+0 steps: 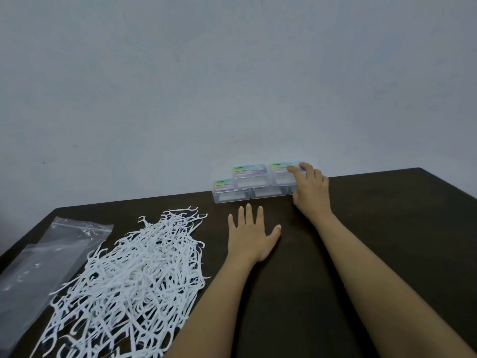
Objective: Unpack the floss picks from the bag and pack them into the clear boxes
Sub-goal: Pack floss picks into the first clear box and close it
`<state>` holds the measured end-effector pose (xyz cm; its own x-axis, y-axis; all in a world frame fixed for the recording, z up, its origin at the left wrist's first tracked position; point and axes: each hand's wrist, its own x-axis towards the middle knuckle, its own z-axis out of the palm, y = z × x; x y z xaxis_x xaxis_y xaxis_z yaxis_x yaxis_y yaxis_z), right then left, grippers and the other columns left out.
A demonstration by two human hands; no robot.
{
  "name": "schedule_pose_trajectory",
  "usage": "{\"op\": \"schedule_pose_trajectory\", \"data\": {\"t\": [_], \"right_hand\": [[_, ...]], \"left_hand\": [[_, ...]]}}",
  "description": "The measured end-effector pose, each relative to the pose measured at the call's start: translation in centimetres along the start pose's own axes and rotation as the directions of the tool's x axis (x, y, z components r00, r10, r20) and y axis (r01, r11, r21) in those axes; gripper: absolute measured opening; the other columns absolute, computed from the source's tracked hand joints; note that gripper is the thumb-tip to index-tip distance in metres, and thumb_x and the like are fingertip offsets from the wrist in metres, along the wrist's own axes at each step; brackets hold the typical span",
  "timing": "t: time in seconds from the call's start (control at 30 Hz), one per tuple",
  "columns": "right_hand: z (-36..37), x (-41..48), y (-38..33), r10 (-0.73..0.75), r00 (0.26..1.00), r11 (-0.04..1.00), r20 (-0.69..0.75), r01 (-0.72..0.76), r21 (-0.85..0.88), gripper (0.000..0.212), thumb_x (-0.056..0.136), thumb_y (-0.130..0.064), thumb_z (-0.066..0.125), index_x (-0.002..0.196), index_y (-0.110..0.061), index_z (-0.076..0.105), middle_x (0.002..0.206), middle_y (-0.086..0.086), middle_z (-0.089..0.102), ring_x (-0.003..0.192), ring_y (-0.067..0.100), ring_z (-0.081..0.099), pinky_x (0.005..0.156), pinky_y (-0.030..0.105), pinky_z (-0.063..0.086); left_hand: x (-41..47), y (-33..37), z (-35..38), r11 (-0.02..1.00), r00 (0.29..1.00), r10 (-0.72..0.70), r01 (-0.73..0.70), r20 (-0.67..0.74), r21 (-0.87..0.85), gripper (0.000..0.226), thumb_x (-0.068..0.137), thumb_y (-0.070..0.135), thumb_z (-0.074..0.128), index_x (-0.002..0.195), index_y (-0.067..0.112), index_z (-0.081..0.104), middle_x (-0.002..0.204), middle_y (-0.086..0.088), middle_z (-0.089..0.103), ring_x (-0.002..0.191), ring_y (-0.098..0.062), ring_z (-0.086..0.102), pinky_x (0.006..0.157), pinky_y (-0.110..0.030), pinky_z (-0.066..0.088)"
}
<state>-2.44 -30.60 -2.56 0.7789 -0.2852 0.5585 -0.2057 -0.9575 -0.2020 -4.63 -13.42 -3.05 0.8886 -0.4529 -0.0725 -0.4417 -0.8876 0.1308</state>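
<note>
A big loose pile of white floss picks (pixel 129 275) lies on the dark table (pixel 387 228) at the left. The empty clear zip bag (pixel 46 259) lies flat to the left of the pile. Several clear boxes with coloured labels stand stacked against the wall: a lower left box (pixel 227 193), a lower middle box (pixel 265 193), and two on top (pixel 249 174). My right hand (pixel 311 187) grips the upper right box (pixel 281 174), fingers over its lid and thumb at its side. My left hand (pixel 251 236) rests flat on the table, fingers spread, just right of the pile.
A plain grey wall rises right behind the boxes. The table's back edge runs along the wall and its right corner shows at the far right. Bare dark tabletop lies between and to the right of my forearms.
</note>
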Motion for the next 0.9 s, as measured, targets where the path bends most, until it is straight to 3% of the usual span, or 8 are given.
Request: {"op": "schedule_pose_trajectory", "data": {"t": [0.13, 0.2, 0.3, 0.5, 0.7, 0.9], "right_hand": [[0.0, -0.2, 0.1, -0.056, 0.989, 0.99, -0.138, 0.037, -0.134, 0.054, 0.057, 0.004, 0.078, 0.107, -0.012, 0.063, 0.105, 0.018, 0.06, 0.083, 0.034, 0.06, 0.072, 0.04, 0.049], [-0.5, -0.7, 0.0, -0.05, 0.985, 0.988, -0.168, 0.024, -0.15, 0.054, 0.051, 0.003, 0.081, 0.101, -0.011, 0.065, 0.099, 0.017, 0.063, 0.077, 0.033, 0.061, 0.067, 0.038, 0.05], [-1.4, -1.5, -0.2, -0.034, 0.973, 0.992, -0.23, 0.005, -0.125, 0.053, 0.051, 0.003, 0.081, 0.101, -0.009, 0.065, 0.098, 0.017, 0.063, 0.077, 0.033, 0.062, 0.067, 0.037, 0.05], [-3.2, -4.9, -0.6, -0.097, 0.957, 0.994, -0.274, 0.105, 0.012, 0.054, 0.052, 0.006, 0.078, 0.103, -0.009, 0.064, 0.097, 0.016, 0.062, 0.079, 0.031, 0.063, 0.066, 0.037, 0.052], [-5.4, -9.4, -2.1, -0.3, 0.932, 0.952, -0.204, 0.307, 0.005, 0.058, 0.046, 0.004, 0.081, 0.1, -0.013, 0.069, 0.093, 0.012, 0.067, 0.071, 0.027, 0.065, 0.059, 0.034, 0.052], [-6.8, -12.7, -3.5, -0.379, 0.92, 0.922, -0.101, 0.384, 0.042, 0.058, 0.052, -0.001, 0.084, 0.105, -0.014, 0.067, 0.1, 0.014, 0.067, 0.073, 0.024, 0.066, 0.056, 0.033, 0.056]], "left_hand": [[-0.2, -0.2, 0.0, 1.0, 1.0, 0.007, -0.007, -0.012, -0.018, 0.068, 0.094, 0.057, 0.017, 0.149, 0.021, 0.001, 0.157, -0.009, -0.006, 0.144, -0.024, -0.009, 0.115, -0.045, -0.008], [-0.3, -0.2, 0.0, 1.0, 1.0, 0.012, -0.012, -0.012, -0.023, 0.068, 0.095, 0.057, 0.017, 0.149, 0.02, 0.002, 0.157, -0.009, -0.006, 0.144, -0.024, -0.009, 0.115, -0.045, -0.007], [-0.5, -0.2, -0.1, 1.0, 1.0, 0.015, -0.015, -0.008, -0.015, 0.067, 0.095, 0.057, 0.015, 0.149, 0.02, 0.001, 0.157, -0.009, -0.006, 0.144, -0.024, -0.009, 0.115, -0.045, -0.007], [-1.2, -0.3, -0.3, 1.0, 1.0, 0.019, -0.019, -0.007, -0.021, 0.067, 0.095, 0.056, 0.014, 0.149, 0.02, 0.001, 0.157, -0.007, -0.005, 0.145, -0.021, -0.008, 0.115, -0.043, -0.005], [-4.4, -0.8, -0.1, 0.995, 0.998, 0.02, -0.026, -0.059, -0.101, 0.077, 0.093, 0.06, 0.019, 0.149, 0.011, -0.003, 0.158, -0.002, 0.0, 0.145, -0.014, -0.002, 0.117, -0.039, -0.002], [-7.8, -1.7, 0.5, 0.98, 0.993, 0.045, -0.065, -0.108, -0.19, 0.09, 0.088, 0.066, 0.029, 0.149, 0.009, -0.003, 0.158, -0.003, 0.001, 0.145, -0.013, 0.004, 0.117, -0.037, -0.001]]}}
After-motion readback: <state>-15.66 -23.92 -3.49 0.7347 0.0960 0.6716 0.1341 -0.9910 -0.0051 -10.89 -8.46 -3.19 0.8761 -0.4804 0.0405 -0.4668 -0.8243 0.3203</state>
